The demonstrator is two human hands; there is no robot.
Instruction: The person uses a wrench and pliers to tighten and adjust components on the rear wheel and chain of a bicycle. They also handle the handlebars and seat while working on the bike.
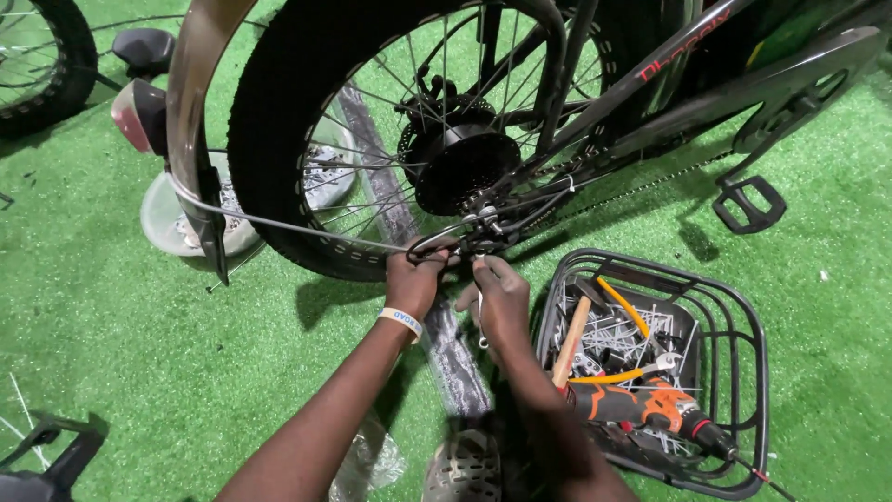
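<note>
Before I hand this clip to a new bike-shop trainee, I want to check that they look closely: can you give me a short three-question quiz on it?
1. True or false: the left hand and the right hand are both at the rear wheel, near the axle below the hub.
2. Where do the hammer and the orange power tool lie?
A. On the green turf
B. In the black wire basket
C. In the grey bowl
3. Fill in: the left wrist wears a white ____.

Key: 1 true; 2 B; 3 wristband.
</note>
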